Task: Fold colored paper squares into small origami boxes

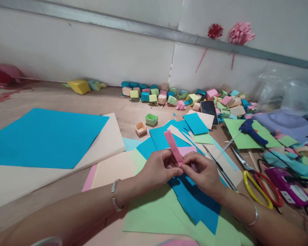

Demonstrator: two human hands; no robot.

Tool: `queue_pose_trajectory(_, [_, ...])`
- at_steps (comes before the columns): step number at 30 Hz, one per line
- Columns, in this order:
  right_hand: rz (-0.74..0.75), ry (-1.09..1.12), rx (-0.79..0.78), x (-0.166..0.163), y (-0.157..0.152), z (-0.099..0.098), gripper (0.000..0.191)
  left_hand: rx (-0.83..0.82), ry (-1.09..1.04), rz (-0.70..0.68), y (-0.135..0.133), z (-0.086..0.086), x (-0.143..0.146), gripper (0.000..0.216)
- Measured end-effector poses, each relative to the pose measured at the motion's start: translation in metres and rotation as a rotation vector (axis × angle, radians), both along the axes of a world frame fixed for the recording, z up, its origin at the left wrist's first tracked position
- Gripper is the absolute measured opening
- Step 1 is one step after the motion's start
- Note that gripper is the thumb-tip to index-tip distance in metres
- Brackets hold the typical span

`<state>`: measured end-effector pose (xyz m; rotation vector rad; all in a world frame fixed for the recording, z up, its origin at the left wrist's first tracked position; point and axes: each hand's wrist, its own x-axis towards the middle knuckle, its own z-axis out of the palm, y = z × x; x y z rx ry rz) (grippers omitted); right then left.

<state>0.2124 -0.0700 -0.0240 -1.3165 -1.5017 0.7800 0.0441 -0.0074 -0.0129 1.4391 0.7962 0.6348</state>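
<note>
A pink paper strip [173,147] stands up between my two hands, tilted to the left. My left hand [161,168] pinches its lower end, thumb towards me. From the other side my right hand [202,174] closes its thumb and forefinger on the same end, and the fingertips of both hands almost touch. Under the hands lie blue paper sheets [195,198] and light green sheets [149,215]. Just beyond them sit two small open paper boxes, one green [151,119] and one peach [141,128].
Right of my hands lie a craft knife [222,169], scissors [259,188], a glue gun [253,132] and a purple power strip [289,186]. Rows of small paper boxes [145,96] line the wall. A phone [209,111] rests behind. Large blue paper [48,138] covers the left.
</note>
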Motion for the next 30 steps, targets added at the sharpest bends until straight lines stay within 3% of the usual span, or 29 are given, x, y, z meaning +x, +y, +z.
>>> queue_pose_trajectory(8, [-0.039,0.185,-0.101,-0.004,0.001,-0.001,0.013,-0.057,-0.036,-0.009,-0.001,-0.003,0.001,0.036])
queue_pose_trajectory(15, [0.008,0.320,-0.252,-0.004,0.001,0.010,0.027,-0.099,-0.111,-0.056,-0.001,-0.002,0.002,0.033])
queue_pose_trajectory(22, [0.043,0.406,-0.314,-0.003,0.000,0.007,0.032,0.163,-0.025,-0.076,-0.007,0.004,-0.001,0.018])
queue_pose_trajectory(26, [0.009,0.307,-0.209,-0.002,-0.002,0.002,0.025,0.326,0.014,-0.053,-0.009,0.004,-0.002,0.013])
queue_pose_trajectory(30, [-0.018,0.106,0.105,0.003,-0.006,-0.003,0.019,0.089,-0.063,-0.045,-0.008,0.001,-0.001,0.011])
